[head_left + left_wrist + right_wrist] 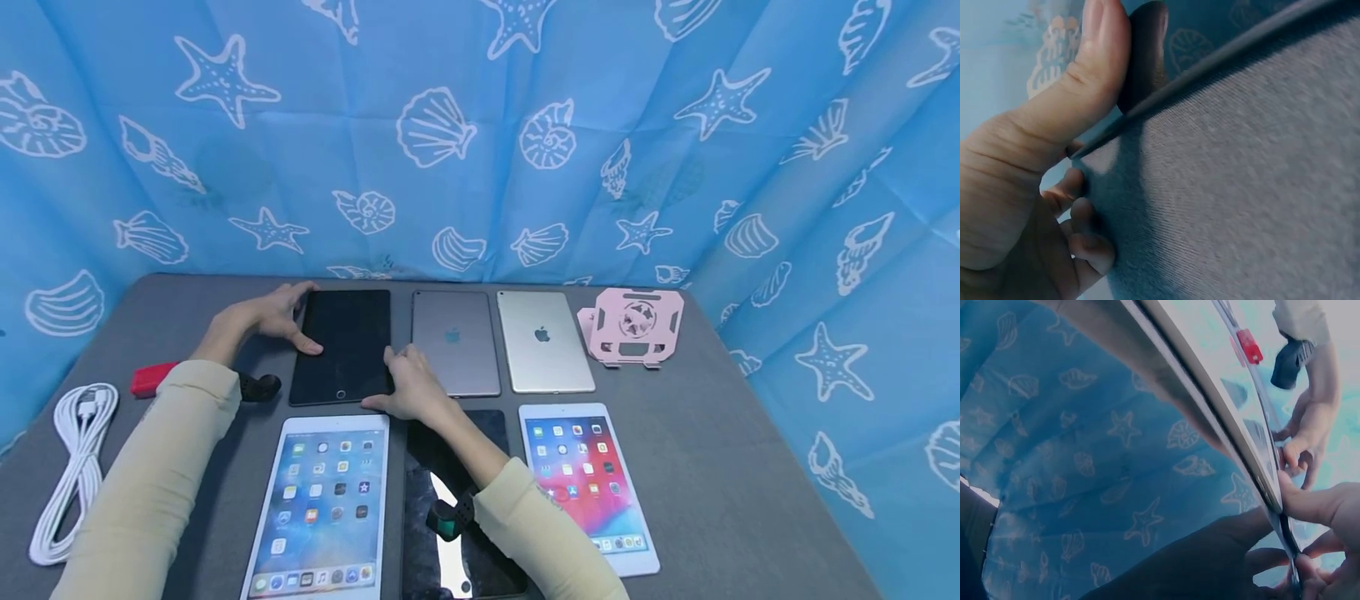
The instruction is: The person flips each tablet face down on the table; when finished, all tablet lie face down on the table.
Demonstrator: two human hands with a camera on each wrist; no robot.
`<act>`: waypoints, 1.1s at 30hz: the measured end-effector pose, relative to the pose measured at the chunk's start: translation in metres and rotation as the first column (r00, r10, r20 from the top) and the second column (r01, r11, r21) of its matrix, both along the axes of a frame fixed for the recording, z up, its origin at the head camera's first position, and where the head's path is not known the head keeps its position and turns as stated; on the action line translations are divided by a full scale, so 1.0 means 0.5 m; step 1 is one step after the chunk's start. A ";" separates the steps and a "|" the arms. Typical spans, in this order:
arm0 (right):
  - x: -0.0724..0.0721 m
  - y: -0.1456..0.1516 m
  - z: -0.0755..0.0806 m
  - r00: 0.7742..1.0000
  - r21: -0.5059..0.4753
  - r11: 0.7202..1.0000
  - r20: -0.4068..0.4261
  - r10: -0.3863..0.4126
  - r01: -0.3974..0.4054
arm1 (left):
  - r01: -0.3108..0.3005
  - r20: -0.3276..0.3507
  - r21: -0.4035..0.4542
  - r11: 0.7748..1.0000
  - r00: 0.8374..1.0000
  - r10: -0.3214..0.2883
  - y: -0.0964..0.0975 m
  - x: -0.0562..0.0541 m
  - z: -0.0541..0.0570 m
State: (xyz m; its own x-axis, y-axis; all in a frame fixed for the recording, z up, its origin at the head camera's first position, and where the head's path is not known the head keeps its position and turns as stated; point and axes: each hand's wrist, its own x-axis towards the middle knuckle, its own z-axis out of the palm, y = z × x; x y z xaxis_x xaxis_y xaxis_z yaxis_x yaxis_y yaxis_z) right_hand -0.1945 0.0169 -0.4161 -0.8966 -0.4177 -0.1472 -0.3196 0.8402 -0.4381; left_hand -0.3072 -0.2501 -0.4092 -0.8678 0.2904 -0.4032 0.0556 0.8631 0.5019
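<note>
Head view: black tablet (pixel 347 346) lay in the back row on the bench (pixel 720 475). Left grip (pixel 274 317) held its left edge; right grip (pixel 411 387) pinched its lower right corner. Judged light, stiff, slick, glass-fragile; opposite edges seemed the best hold.

On my feed, the black tablet (pixel 348 337) has a smooth, dark, glassy face. The dark-screened tablet (pixel 416 550) below it is glossy — I get a hard white reflection off it. The grey tablet (pixel 453 371) and silver tablet (pixel 555 360) show smooth, metallic-looking backs. The pink stand (pixel 603 321) could be painted metal or plastic; I can't tell. Matt grey cloth covers the table (pixel 720 467) — finely ribbed up close — and the curtain (pixel 337 125) is creased, printed fabric.
</note>
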 end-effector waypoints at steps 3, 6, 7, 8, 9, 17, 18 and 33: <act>-0.007 0.000 -0.001 0.999 -0.033 0.999 0.043 -0.031 0.032 | -0.007 -0.012 0.002 1.000 1.000 0.007 -0.004 0.003 0.000; -0.011 0.002 -0.004 0.996 -0.052 0.997 0.077 -0.052 0.056 | -0.006 -0.021 0.006 1.000 1.000 0.006 -0.003 0.004 -0.005; -0.012 0.001 -0.005 0.995 -0.051 0.997 0.081 -0.052 0.056 | -0.008 -0.023 0.009 1.000 1.000 0.008 -0.003 0.004 -0.006; -0.013 0.001 -0.006 0.995 -0.048 0.997 0.081 -0.051 0.055 | -0.008 -0.026 0.012 1.000 1.000 0.008 -0.003 0.004 -0.007; -0.013 0.001 -0.006 0.995 -0.045 0.998 0.082 -0.050 0.054 | -0.006 -0.028 0.014 1.000 1.000 0.007 -0.003 0.004 -0.008; -0.014 -0.008 -0.011 0.988 -0.082 0.991 0.116 -0.100 0.109 | 0.004 -0.050 0.006 1.000 0.999 -0.004 -0.004 0.007 -0.003; -0.014 -0.009 -0.011 0.984 -0.107 0.986 0.133 -0.115 0.129 | 0.002 -0.049 0.006 1.000 0.999 -0.001 -0.003 0.007 -0.002; -0.011 -0.005 -0.016 0.952 -0.399 0.880 0.261 -0.162 0.259 | 0.037 -0.086 0.018 0.999 0.996 -0.036 -0.006 0.000 -0.008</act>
